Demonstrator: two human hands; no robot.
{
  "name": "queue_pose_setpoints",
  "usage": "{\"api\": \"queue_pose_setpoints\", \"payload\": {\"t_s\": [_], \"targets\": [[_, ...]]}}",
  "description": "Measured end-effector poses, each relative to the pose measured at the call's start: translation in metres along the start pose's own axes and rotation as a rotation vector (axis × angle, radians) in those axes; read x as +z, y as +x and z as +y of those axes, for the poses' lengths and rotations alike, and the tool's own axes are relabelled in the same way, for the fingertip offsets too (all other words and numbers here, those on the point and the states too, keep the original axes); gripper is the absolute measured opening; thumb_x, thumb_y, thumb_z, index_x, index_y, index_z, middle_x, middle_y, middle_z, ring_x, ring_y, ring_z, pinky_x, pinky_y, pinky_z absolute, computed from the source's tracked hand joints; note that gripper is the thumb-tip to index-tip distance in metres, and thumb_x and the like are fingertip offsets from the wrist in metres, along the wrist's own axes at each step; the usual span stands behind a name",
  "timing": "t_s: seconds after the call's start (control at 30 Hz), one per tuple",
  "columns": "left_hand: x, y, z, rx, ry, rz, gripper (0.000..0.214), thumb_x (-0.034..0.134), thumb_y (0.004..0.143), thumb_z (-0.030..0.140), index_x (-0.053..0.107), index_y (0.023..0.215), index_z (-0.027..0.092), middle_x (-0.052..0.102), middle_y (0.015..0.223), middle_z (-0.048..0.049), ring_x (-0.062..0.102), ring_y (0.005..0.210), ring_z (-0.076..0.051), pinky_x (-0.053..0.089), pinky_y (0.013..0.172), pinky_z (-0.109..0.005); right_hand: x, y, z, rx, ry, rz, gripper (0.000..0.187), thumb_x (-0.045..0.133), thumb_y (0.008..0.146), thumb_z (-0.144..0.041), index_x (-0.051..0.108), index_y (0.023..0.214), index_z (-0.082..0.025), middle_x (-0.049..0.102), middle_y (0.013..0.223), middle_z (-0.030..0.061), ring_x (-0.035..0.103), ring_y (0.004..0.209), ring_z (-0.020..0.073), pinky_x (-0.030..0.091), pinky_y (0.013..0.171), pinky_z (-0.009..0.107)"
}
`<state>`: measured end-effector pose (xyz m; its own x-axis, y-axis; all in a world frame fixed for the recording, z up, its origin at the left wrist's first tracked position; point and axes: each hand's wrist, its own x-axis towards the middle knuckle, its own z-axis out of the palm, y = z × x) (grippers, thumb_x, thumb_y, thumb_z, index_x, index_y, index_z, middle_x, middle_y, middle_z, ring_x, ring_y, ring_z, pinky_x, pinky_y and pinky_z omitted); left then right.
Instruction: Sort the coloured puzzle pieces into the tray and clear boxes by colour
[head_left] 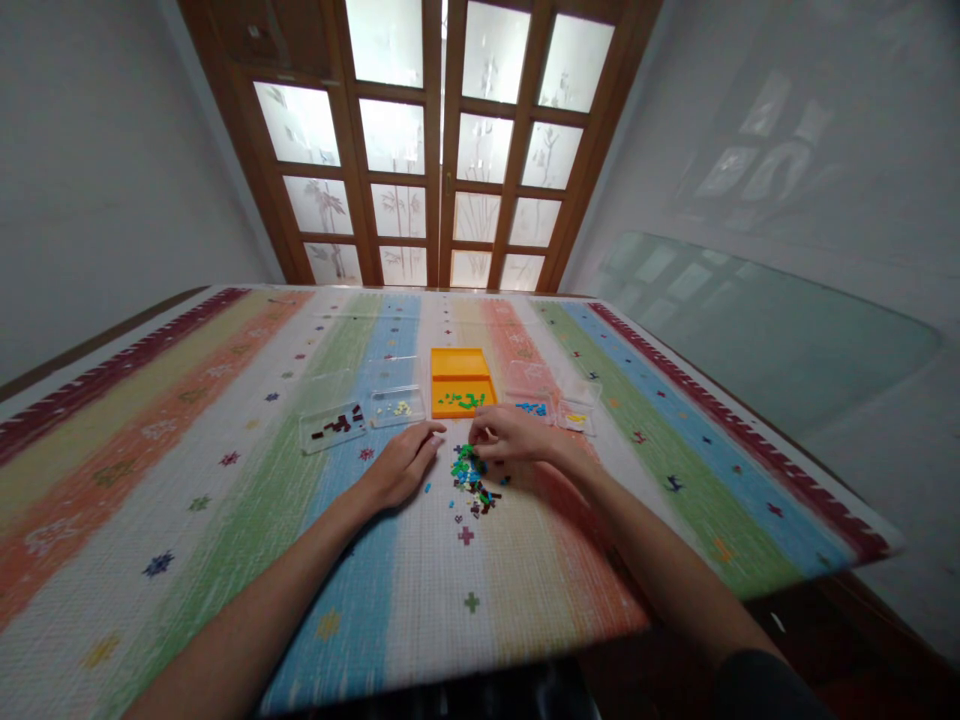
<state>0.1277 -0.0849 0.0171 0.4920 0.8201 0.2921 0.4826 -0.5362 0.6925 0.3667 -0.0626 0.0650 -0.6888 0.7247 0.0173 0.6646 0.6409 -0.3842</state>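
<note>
My right hand [514, 435] is above a loose pile of small building bricks [471, 475], its thumb and fingers bent into a pinch at the pile's far edge. Whatever is between those fingertips is too small to make out. Green, blue and dark brown pieces are mixed in the pile. Left of it, my left hand [405, 465] rests on the tablecloth with its fingers loosely stretched forward, holding nothing visible. Just beyond the hands, an orange tray [460, 378] has green pieces in its near half.
Clear boxes flank the tray: one [306, 432] with dark brown pieces, one [377, 418] with pale yellow pieces, one [512, 398] with blue pieces, and one [591, 425] with yellow pieces. A striped tablecloth [300, 540] covers the table. Wooden glazed doors [441, 200] stand behind.
</note>
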Motion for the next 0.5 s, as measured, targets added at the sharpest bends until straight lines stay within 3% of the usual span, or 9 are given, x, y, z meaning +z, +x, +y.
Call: {"api": "queue_pose_setpoints", "payload": {"t_s": [0.17,0.23,0.5], "targets": [[-0.001,0.0,0.002,-0.005,-0.002,-0.006,0.037,0.036,0.101,0.039,0.061,0.116,0.016,0.07,0.121,-0.0144,0.065,0.114,-0.027,0.048,0.105,-0.046,0.0,0.005,0.03,0.132,-0.035,0.309,0.009,0.067,0.084,-0.014,0.075,0.089,-0.016,0.07,0.082,0.0036,0.059,0.074,0.0148,0.041,0.07,0.025],[-0.001,0.0,0.002,-0.009,-0.003,-0.006,0.036,0.036,0.101,0.038,0.061,0.116,0.017,0.07,0.122,-0.0141,0.064,0.114,-0.027,0.047,0.105,-0.047,0.001,0.008,0.039,0.204,-0.064,0.377,0.01,0.067,0.085,-0.014,0.075,0.089,-0.016,0.07,0.08,0.0042,0.058,0.072,0.0152,0.04,0.067,0.026],[-0.002,0.0,0.004,-0.009,0.005,-0.008,0.036,0.035,0.101,0.039,0.06,0.115,0.018,0.07,0.12,-0.0139,0.065,0.112,-0.027,0.048,0.104,-0.047,0.011,0.015,0.048,0.334,-0.107,0.388,0.015,0.066,0.085,-0.014,0.077,0.096,-0.015,0.072,0.085,0.008,0.061,0.075,0.0177,0.041,0.07,0.028]]}}
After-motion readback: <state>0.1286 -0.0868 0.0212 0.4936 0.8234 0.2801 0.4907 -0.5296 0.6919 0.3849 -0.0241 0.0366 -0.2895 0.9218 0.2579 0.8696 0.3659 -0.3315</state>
